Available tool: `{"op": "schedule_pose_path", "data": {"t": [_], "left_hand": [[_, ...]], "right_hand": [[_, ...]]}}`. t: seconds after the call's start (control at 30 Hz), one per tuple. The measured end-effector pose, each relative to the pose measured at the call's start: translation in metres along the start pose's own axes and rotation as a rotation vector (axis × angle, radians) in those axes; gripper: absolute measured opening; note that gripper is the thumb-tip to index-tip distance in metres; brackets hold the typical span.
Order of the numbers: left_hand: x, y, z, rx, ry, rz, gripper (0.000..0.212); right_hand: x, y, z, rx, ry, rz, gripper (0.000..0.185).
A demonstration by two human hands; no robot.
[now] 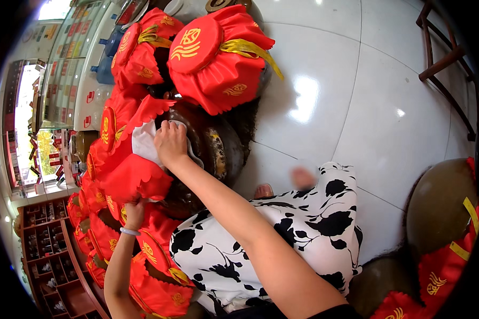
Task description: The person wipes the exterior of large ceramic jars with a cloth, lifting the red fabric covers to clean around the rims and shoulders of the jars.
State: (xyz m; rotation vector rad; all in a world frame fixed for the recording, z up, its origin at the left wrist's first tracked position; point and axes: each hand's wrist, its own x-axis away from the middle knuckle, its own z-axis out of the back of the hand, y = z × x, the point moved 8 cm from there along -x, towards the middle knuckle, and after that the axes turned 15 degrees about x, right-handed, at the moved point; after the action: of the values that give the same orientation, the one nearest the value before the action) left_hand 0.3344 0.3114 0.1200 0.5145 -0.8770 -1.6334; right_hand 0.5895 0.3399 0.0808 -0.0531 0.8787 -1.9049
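My right hand (171, 141) presses a white cloth (144, 143) against the upper part of a dark brown glazed jar (197, 123). A worn yellowish label (218, 155) clings to the jar's side. With my left hand (134, 211) I grip a loose red fabric cover (133, 179), holding it folded back from the jar. That cover has a scalloped edge and hides most of my left fingers. A pale bangle (130, 231) circles my left wrist.
A large jar with a red cover (197, 52) tied by a yellow ribbon (245, 48) stands just beyond. Several similar covered jars crowd the left. More jars (435, 203) stand at right. A wooden stand (441, 67) rises from the tiled floor (343, 99); a glass display case (64, 87) is at upper left.
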Motion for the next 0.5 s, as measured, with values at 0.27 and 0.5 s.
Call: {"op": "schedule_pose_path", "data": {"t": [0.27,0.5], "left_hand": [[0.003,0.015,-0.010,-0.030,-0.003,-0.083,0.005],[0.005,0.011,-0.012,0.012,-0.006,-0.078,0.007]], "right_hand": [[-0.020,0.005,-0.011,-0.018,-0.018,-0.085,0.015],[-0.035,0.001,-0.019,0.036,-0.061,0.022,0.020]]}}
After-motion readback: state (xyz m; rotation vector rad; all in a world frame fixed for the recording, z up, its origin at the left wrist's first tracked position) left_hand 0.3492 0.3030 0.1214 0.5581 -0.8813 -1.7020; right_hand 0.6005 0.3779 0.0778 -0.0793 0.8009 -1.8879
